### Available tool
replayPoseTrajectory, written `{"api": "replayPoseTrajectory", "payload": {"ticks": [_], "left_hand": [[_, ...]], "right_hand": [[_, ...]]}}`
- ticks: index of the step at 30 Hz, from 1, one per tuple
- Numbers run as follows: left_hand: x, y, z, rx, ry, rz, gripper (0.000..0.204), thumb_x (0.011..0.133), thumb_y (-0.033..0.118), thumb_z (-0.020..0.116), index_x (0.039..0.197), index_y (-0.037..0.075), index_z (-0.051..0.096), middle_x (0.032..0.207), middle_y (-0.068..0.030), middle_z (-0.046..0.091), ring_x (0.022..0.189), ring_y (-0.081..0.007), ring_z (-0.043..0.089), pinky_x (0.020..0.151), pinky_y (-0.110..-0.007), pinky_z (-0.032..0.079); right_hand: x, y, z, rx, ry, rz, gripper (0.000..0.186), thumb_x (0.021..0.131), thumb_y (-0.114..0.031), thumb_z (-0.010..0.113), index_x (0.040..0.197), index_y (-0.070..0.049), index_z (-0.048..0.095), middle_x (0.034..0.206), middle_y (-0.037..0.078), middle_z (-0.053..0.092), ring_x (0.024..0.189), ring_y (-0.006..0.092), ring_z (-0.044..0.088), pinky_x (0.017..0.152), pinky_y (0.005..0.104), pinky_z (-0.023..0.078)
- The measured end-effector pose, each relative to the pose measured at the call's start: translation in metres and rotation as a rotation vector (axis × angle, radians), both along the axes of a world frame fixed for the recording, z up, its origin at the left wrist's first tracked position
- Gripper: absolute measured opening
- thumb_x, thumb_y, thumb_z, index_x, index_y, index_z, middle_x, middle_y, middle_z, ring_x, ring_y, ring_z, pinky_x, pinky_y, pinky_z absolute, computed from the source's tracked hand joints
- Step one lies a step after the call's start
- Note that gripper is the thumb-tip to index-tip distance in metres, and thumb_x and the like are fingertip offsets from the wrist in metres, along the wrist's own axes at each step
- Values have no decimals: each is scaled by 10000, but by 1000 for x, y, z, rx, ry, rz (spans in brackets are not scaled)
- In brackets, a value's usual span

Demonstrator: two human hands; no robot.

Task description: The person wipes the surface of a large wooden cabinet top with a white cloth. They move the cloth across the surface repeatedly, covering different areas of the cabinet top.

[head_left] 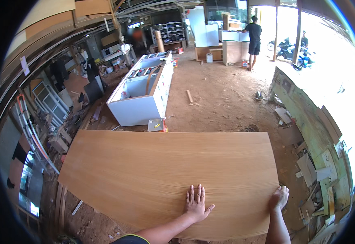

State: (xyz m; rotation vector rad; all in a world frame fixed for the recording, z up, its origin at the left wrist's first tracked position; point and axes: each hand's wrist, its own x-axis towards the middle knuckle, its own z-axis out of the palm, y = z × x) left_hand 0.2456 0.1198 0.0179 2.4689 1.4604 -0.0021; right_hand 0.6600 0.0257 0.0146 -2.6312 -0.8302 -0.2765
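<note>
A large wood-grain board (153, 162) lies flat in front of me and spans most of the lower view. My left hand (196, 206) rests palm down on its surface, right of the middle, with the fingers stretched out. At the board's right edge, my right hand (279, 198) is closed, its fingers curled at the rim. The undersides of those fingers are hidden. What supports the board underneath is mostly out of sight.
Beyond the board stands a long white cabinet carcass (139, 95) on the dirt floor. Wood scraps (305, 166) and a low, weathered wall (320, 130) line the right side. A ladder (33, 132) leans at left. Far back, a person (254, 38) stands beside cabinets.
</note>
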Motion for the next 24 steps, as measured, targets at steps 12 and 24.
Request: {"api": "replayPoseTrajectory", "payload": {"ticks": [12,24], "left_hand": [[22,-8,25,-141,30,-195,1246,978,797,446,1656,-143,-10,1765,-329,-69,1621,-525,-144,1307,-607,-85],[-32,-13,38,-98,7,-95,929,1050,607,496,1678,-28,243,1761,-269,196,1642,-435,155,1326,-566,137]], "right_hand": [[-9,16,11,-19,94,22,227,1080,-272,523,1032,-78,631,1081,147,660,1044,322,688,874,446,589],[-12,9,25,39,257,44,286,1102,-319,505,1090,-61,629,1117,158,659,1104,348,668,918,478,572]]}}
